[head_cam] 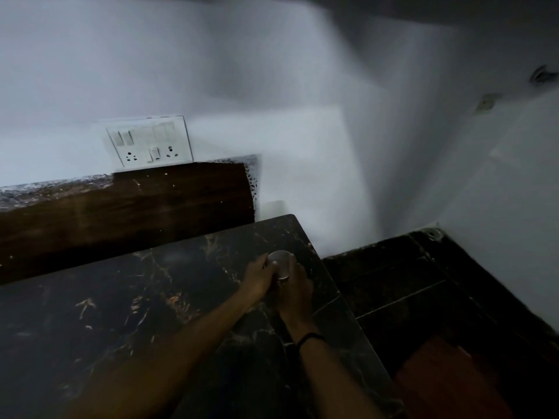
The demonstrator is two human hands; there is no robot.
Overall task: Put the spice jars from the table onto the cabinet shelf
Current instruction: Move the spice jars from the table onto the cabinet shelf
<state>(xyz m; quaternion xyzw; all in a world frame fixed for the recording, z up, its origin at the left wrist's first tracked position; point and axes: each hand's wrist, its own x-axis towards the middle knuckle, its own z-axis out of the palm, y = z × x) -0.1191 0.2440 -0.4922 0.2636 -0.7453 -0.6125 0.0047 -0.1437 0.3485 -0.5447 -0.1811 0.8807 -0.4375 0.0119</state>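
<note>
A small spice jar with a round silver lid stands near the far right corner of the black marble table. Both hands wrap it: my left hand touches its left side and my right hand covers its near right side. Only the lid and a sliver of the jar show between the fingers. A dark band circles my right wrist. No cabinet shelf is in view. The picture is dim and blurred.
A dark wooden board leans against the white wall behind the table. A white switch and socket plate sits on the wall above it. To the right, below the table edge, lies a dark tiled floor.
</note>
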